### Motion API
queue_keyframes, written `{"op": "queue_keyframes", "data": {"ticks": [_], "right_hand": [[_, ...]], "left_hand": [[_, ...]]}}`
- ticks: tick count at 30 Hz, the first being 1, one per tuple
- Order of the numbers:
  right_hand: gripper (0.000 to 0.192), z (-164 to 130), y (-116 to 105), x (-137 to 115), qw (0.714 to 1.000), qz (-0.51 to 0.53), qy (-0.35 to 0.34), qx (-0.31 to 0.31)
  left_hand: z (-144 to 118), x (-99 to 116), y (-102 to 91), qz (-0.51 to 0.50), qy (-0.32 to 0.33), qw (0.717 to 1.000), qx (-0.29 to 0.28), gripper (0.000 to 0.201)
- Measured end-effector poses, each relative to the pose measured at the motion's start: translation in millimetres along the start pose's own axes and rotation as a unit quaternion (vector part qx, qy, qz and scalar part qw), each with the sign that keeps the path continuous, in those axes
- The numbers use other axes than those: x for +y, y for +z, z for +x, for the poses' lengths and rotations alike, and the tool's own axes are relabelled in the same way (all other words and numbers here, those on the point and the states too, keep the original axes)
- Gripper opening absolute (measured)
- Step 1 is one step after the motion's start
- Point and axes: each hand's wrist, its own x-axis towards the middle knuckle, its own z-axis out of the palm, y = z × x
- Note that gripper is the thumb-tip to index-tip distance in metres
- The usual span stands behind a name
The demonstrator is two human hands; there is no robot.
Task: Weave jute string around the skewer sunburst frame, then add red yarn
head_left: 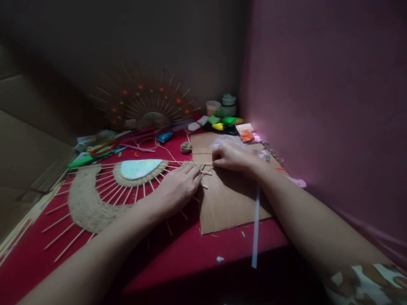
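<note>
If the right hand (231,156), fingertips apparently pinching twine (208,170) beside the fan (83,207), slackens, weaving (196,164) under the left hand (178,186) (grip hidden) could loosen

Your counter (187,256) has a deep red covering. To the left of your left hand (179,186), and running under it, lies the half-round woven fan (84,199) with its sticks spread outward. Beneath your right hand (230,156) you have a cardboard sheet (229,207) lying flat. Beyond your left hand sit the ball of twine (186,147) and, farther off, a shiny blue packet (164,137). A small white scrap (220,259) lies on your side of both hands.
</note>
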Motion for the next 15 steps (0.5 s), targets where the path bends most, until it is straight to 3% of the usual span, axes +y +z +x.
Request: {"op": "queue_keyframes", "data": {"ticks": [6, 15], "right_hand": [[0.015, -1, 0, 3, 1.0, -0.006, 0.016, -0.011], [0.016, 7, 12, 14, 0.999, -0.028, 0.026, 0.023]], "left_hand": [[-3, -1, -0.9, 0.001, -0.013, 0.999, 0.033, 0.02], [-4, 0, -6.8, -0.003, -0.002, 0.999, 0.04, 0.019]]}}
